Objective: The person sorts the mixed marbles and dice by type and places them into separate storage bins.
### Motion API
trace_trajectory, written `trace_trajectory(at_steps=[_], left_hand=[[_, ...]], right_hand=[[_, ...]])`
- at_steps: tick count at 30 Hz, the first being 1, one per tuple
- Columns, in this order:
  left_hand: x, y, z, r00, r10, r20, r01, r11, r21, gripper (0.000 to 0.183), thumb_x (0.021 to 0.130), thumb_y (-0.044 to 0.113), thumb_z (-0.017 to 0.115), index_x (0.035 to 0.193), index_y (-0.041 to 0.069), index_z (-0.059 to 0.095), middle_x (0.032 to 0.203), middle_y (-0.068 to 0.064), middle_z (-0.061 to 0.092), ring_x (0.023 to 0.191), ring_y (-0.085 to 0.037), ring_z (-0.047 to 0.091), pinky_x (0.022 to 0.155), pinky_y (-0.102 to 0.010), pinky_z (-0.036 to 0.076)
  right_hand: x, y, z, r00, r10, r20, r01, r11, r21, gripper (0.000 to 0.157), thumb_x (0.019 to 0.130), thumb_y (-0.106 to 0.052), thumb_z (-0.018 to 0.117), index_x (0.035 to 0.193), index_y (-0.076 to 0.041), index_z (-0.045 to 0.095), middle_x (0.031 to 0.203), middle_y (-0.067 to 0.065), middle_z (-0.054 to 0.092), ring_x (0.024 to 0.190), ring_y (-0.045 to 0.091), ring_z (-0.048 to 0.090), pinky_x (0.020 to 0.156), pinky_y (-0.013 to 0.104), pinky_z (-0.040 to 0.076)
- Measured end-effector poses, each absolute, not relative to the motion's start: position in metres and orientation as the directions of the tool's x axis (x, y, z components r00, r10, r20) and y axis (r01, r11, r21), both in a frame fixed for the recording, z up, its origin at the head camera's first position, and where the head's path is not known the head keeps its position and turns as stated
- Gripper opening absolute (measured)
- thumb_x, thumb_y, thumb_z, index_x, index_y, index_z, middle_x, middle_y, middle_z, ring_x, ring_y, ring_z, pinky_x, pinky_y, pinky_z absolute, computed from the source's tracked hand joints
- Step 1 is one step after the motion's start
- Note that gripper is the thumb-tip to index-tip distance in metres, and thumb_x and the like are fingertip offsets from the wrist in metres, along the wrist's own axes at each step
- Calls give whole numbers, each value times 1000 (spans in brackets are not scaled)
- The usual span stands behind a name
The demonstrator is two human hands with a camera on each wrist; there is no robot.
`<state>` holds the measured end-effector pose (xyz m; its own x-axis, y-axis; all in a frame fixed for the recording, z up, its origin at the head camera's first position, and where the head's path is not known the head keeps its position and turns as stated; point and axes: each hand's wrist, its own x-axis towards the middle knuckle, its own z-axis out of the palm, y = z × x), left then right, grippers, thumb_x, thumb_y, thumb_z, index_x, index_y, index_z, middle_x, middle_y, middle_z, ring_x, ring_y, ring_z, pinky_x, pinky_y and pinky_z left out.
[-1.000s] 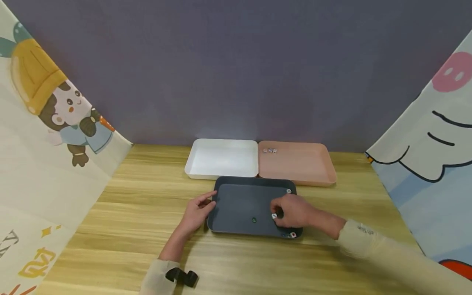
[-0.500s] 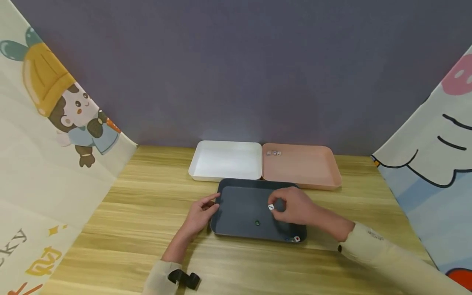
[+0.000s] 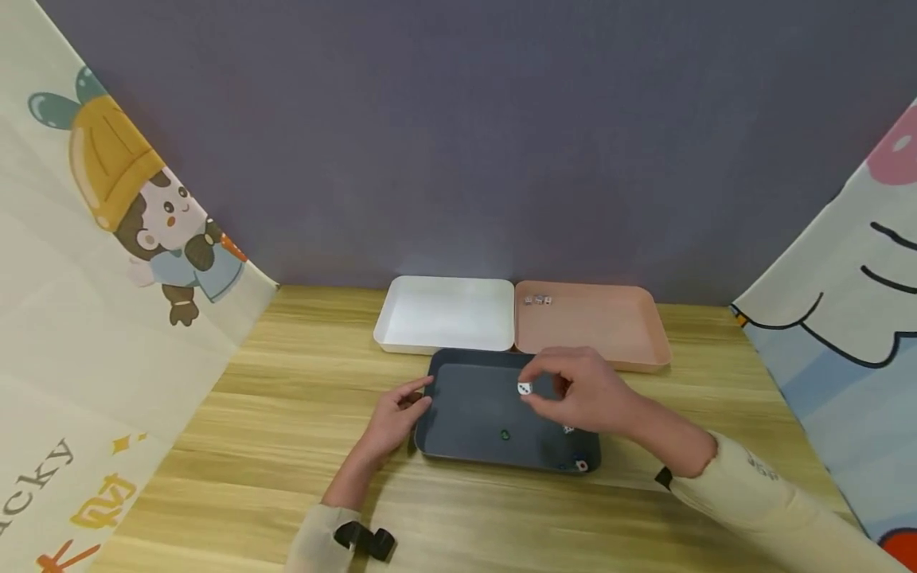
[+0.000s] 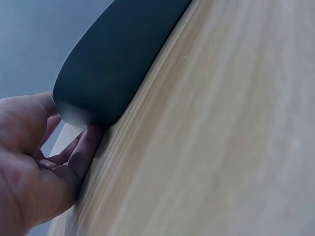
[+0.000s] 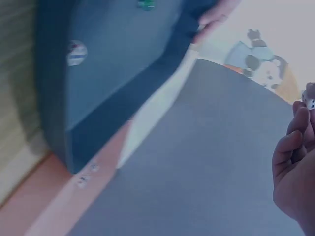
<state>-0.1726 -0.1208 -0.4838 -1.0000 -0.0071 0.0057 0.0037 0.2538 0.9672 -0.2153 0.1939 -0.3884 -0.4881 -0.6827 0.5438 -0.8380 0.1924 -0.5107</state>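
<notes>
My right hand [image 3: 591,390] pinches a white die [image 3: 525,388] with dark pips between thumb and fingertips, held above the dark grey tray [image 3: 466,398]. In the right wrist view the same die [image 5: 310,102] shows at the fingertips on the right edge. My left hand [image 3: 390,422] holds the tray's left side; the left wrist view shows a thumb and curled fingers at its corner [image 4: 83,105]. Inside the tray lie a small green die [image 3: 505,434], a white die [image 3: 569,429] partly under the right hand, and a die with a red pip [image 3: 582,465] in the near right corner.
Behind the dark tray, a white tray [image 3: 450,314] and a pink tray [image 3: 602,318] stand side by side. A short row of small dice [image 3: 538,300] lies in the pink tray's far left corner. A grey backdrop [image 3: 501,143] rises behind the wooden table [image 3: 301,350].
My right hand has lifted the white die up from the dark tray's floor, slightly leftward and away from me. My left hand stays at the tray's side. The head view has shifted a little.
</notes>
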Motion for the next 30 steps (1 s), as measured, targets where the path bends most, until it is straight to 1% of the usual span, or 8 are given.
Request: trace_trajectory(at_steps=[4,6,9,12,19,22,26,30], left_hand=[[-173,-120,-484,-1000,-4,-6,-7,239,971,38,93,2,64,131,-3,59,96,-12,60,84,-16,56,72,-25,47],[-174,-121,-484,-1000,-8,-9,-11,241,970,38,93,3,64,131,-3,59,97,-12,60,86,-16,57,74,-25,48],[-176,-121,-486,-1000,-10,-8,-10,243,970,38,93,3,64,131,-2,59,98,-12,60,88,-17,57,75,-26,48],[-179,-123,-494,-1000,-12,-7,-10,236,972,39,93,4,64,131,-1,59,99,-13,60,88,-18,57,76,-26,48],[-185,-131,-515,-999,-45,-9,-20,237,971,37,94,10,66,130,7,63,99,-11,60,88,-18,57,74,-26,48],[-182,-129,-502,-999,-33,-9,-17,242,970,37,94,7,64,130,3,61,98,-12,60,88,-18,57,75,-26,48],[-182,-127,-501,-999,-32,-23,-30,244,969,38,93,6,65,131,2,61,99,-13,61,89,-19,58,75,-26,48],[-187,-128,-517,-999,-43,-13,-23,239,971,38,93,11,67,131,7,63,101,-12,61,91,-19,59,76,-26,48]], right_hand=[[-209,189,-376,-453,-662,597,-869,180,-461,24,80,-11,79,97,-25,71,84,-15,62,49,-6,37,47,14,36],[-206,186,-370,-437,-647,625,-883,177,-435,22,80,-12,80,97,-24,72,83,-15,62,49,-7,37,48,13,35],[-203,182,-362,-424,-619,661,-892,157,-425,23,78,-11,81,95,-23,72,82,-13,62,49,-7,37,48,14,36],[-201,180,-356,-427,-595,681,-889,140,-436,24,77,-7,81,94,-22,73,83,-12,63,50,-6,38,48,14,36],[-196,174,-344,-406,-545,734,-900,97,-426,22,76,-5,79,92,-19,74,79,-9,63,52,-3,39,50,15,37],[-195,173,-341,-403,-522,752,-898,66,-435,21,76,-4,78,91,-18,74,79,-9,64,51,-2,40,49,15,36],[-194,175,-341,-412,-508,757,-890,46,-453,22,75,-2,79,91,-17,74,80,-7,65,51,-2,41,49,16,38],[-194,176,-340,-424,-503,753,-885,53,-463,25,73,0,80,90,-17,74,80,-7,66,51,-2,43,49,16,39]])
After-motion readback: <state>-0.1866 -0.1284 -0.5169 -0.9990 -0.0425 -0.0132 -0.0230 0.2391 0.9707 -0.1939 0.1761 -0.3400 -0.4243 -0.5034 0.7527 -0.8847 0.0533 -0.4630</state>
